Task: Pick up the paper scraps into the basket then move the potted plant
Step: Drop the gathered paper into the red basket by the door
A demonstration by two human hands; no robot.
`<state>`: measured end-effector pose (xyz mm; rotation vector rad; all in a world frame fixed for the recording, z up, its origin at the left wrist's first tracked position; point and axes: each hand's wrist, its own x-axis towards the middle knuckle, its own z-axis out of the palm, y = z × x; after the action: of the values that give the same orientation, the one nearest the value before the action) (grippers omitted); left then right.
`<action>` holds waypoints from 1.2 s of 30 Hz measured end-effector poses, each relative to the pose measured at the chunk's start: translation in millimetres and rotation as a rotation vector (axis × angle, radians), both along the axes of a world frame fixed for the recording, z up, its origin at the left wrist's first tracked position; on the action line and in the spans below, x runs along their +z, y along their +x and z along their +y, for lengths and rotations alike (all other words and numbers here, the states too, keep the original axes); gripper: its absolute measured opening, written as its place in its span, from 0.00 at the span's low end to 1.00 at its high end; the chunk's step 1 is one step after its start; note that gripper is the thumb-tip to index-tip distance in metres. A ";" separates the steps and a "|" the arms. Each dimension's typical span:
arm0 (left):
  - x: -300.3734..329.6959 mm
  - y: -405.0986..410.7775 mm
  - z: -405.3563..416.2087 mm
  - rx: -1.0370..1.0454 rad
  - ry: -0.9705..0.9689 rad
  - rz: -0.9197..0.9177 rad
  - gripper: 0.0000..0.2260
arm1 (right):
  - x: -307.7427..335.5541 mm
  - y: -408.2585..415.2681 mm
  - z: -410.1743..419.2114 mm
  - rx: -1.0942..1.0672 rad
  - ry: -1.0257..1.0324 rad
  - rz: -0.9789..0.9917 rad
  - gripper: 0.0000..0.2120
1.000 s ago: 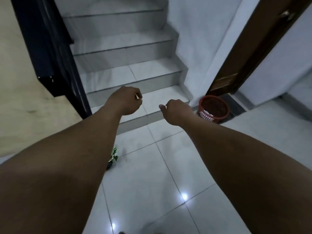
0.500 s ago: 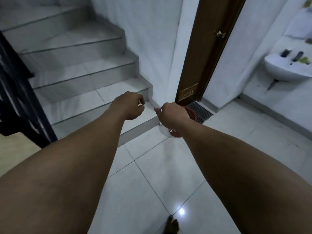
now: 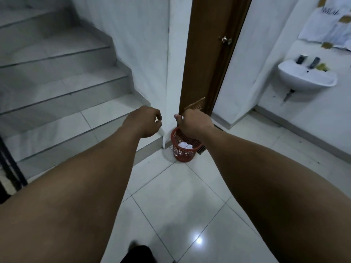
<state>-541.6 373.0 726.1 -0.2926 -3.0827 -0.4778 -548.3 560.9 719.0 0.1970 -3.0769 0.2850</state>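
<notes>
Both hands were held out over the glossy tiled floor (image 3: 176,202), carrying scraps to the basket, by my reading. The left hand (image 3: 145,121) had its fingers curled shut; what it gripped I could not tell. The right hand (image 3: 193,123) was closed too, a white sliver at its thumb. The red plastic mesh basket (image 3: 185,149), round and tapering, stood at the stair's foot by the wooden door (image 3: 210,54), crumpled white paper (image 3: 186,145) inside. Next, each hand needed to open above the rim. No potted plant showed.
</notes>
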 end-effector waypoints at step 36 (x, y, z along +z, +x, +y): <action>-212.2 -446.3 144.1 -0.231 -0.136 -0.182 0.10 | -250.2 -438.4 119.2 -0.162 -0.219 -0.312 0.22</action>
<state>-987.9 517.1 513.8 -0.6479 -3.2817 -0.3138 -986.7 680.2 468.8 -0.1172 -3.3018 0.7007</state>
